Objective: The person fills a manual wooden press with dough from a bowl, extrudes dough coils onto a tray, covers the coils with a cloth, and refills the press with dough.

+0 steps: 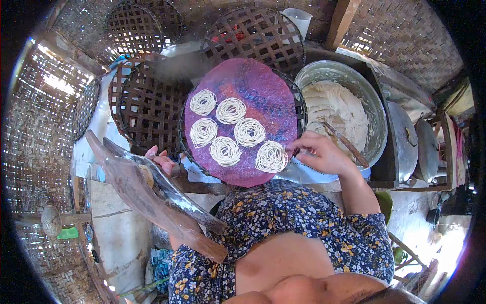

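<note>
My left hand (163, 161) is wrapped around a wooden hand press (147, 190), two long curved wooden pieces lying one over the other, tilted across the left side. Part of that hand is hidden behind the press. My right hand (324, 154) is at the right edge of a round woven tray lined with purple cloth (271, 83). Its thumb and fingertips are pinched together beside the lowest noodle nest (272, 156); whatever is between them is too small to make out. Several other coiled white noodle nests, such as one in the middle (249, 132), lie on the cloth.
Right of the tray, a large metal basin (374, 126) holds white dough (336, 109) with a wooden stick (347, 144) in it. Open-weave baskets (147, 101) stand behind and left. Metal lids (402, 142) lean at the right, and a white plastic container (297, 21) stands at the back.
</note>
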`<state>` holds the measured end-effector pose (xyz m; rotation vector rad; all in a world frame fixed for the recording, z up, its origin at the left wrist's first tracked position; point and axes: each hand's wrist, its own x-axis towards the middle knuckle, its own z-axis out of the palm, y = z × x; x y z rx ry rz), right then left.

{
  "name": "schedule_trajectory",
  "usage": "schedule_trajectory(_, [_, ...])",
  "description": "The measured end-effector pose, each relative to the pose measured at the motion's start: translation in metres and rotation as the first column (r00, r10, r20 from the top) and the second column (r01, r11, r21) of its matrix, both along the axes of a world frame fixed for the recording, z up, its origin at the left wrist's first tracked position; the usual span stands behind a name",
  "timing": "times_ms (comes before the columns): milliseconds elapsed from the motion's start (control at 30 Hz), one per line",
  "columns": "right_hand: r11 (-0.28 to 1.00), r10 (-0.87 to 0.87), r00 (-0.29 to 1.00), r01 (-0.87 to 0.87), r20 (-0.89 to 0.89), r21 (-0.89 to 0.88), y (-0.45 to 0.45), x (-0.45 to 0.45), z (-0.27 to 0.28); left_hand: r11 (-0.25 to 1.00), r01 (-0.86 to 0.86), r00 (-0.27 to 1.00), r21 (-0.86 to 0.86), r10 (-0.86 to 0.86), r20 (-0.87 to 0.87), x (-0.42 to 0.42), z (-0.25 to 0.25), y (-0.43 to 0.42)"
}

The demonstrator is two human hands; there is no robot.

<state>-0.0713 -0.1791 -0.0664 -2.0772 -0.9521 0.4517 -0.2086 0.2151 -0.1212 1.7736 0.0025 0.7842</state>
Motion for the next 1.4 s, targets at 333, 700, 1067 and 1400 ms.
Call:
schedule_trajectory(333, [0.999,-0.028,0.994,0.024,0.108,0.042,-0.005,0.004,0.006,0.986,-0.074,0.993,0.15,0.087,-0.083,-0.003,-0.007,0.002])
schedule_trajectory(700, [0.79,-0.38,0.803,0.54,0.46,-0.291,-0.082,0.068,-0.082,0.975,-0.033,0.993,-0.219,0.008,-0.115,0.003,-0.015,-0.001])
schedule_trajectory(1067, [0.786,-0.475,0.606,0.619,-0.637,0.002,-0.003,0.063,-0.081,0.973,-0.034,0.991,-0.227,0.004,-0.133,0.003,0.006,-0.015])
schedule_trajectory(1400, [0.973,-0.168,0.5,0.223,-0.849,-0.061,-0.014,-0.036,-0.065,0.965,0.127,0.977,-0.228,-0.161,-0.141,0.017,0.014,-0.017])
